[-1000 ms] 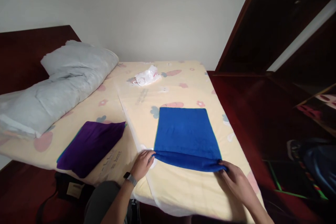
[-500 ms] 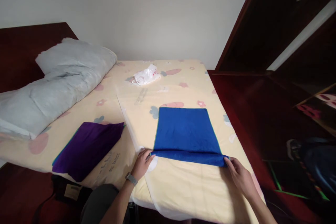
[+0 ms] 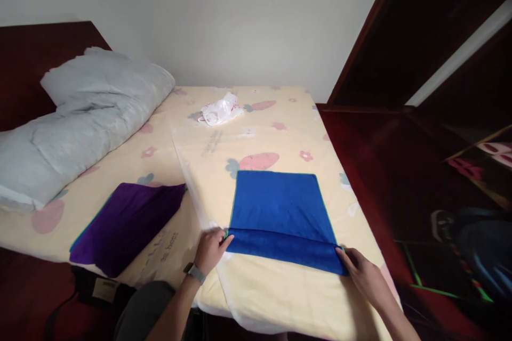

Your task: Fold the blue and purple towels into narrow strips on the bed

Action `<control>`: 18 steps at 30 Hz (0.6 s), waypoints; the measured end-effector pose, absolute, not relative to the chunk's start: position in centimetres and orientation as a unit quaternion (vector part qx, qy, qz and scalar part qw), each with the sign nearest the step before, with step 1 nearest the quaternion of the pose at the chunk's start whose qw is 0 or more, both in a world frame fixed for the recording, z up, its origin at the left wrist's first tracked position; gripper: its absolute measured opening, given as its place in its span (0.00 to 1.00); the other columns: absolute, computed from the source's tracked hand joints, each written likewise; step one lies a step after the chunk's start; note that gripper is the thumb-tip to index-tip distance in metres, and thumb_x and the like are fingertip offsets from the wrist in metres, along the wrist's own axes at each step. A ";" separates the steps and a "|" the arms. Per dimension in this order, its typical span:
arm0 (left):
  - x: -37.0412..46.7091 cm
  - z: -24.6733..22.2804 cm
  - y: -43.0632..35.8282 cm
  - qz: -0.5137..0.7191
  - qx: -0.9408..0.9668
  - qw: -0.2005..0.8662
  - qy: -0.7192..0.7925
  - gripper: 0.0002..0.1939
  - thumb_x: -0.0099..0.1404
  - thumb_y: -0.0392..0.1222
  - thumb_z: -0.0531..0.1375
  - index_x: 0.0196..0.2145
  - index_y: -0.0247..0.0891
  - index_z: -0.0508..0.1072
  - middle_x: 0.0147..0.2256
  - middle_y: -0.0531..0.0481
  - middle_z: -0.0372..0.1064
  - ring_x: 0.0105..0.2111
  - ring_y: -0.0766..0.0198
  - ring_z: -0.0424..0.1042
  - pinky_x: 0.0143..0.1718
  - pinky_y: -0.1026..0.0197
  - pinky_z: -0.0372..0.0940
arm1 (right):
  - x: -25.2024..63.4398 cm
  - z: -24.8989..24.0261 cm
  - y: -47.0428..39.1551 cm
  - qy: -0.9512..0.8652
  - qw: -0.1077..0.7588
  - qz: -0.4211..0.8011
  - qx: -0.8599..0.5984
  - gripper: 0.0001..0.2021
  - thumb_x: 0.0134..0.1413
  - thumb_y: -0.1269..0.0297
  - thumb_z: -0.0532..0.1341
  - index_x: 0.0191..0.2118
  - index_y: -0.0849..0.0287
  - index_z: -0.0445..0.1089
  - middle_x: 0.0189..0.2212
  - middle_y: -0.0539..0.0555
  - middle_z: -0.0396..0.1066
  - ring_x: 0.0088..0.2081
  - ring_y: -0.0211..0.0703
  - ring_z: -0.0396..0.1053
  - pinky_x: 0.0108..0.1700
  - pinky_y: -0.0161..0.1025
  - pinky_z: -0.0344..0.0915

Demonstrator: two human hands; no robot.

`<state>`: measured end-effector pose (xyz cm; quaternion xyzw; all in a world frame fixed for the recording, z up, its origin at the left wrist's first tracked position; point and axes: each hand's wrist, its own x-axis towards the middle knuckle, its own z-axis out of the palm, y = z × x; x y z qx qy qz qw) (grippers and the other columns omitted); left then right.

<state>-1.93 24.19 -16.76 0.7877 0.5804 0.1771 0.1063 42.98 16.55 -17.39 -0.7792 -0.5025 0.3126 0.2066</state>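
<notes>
A blue cloth with green edging lies on the bed, its near side folded over into a band. At the left end of this band, my left hand, with a watch on its wrist, pinches the cloth between thumb and fingers. My right hand grips the band's right end in the same way. Left of my left hand, a purple cloth with green edging lies near the bed's front edge, touched by neither hand.
The bed's yellow patterned sheet runs back to a white wall. A crumpled white plastic bag rests toward the back. On the left a grey quilt is heaped by the dark headboard. A dark bag sits below the front edge.
The folded band has grown wider toward me. The blue cloth has slid slightly nearer on the sheet, with both hands still pinching its ends. The camera view has shifted a little.
</notes>
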 end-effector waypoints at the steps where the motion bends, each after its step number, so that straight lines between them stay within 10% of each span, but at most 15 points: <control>1: -1.9 -16.5 24.0 0.172 0.784 0.104 0.587 0.21 0.71 0.54 0.54 0.23 0.40 0.63 0.22 0.54 0.64 0.25 0.63 0.66 0.31 0.61 0.55 | 43.0 -17.3 16.6 -0.488 0.202 0.312 -0.790 0.27 0.54 0.36 0.51 0.44 0.52 0.71 0.46 0.57 0.78 0.48 0.57 0.75 0.45 0.44 0.69; 8: -0.3 -15.7 22.5 0.155 0.718 0.126 0.667 0.18 0.69 0.54 0.53 0.26 0.42 0.66 0.25 0.49 0.70 0.27 0.58 0.71 0.29 0.60 0.56 | 43.3 -17.7 17.0 -0.430 0.205 0.348 -0.808 0.33 0.48 0.32 0.56 0.46 0.56 0.73 0.48 0.59 0.77 0.53 0.59 0.72 0.53 0.47 0.65; 18: -0.7 -17.3 23.2 0.279 0.627 0.261 0.679 0.09 0.65 0.47 0.54 0.31 0.43 0.58 0.23 0.59 0.61 0.22 0.66 0.67 0.26 0.65 0.57 | 42.1 -17.6 16.9 -0.473 0.211 0.307 -0.798 0.28 0.44 0.30 0.55 0.24 0.54 0.65 0.20 0.51 0.72 0.26 0.48 0.71 0.31 0.40 0.64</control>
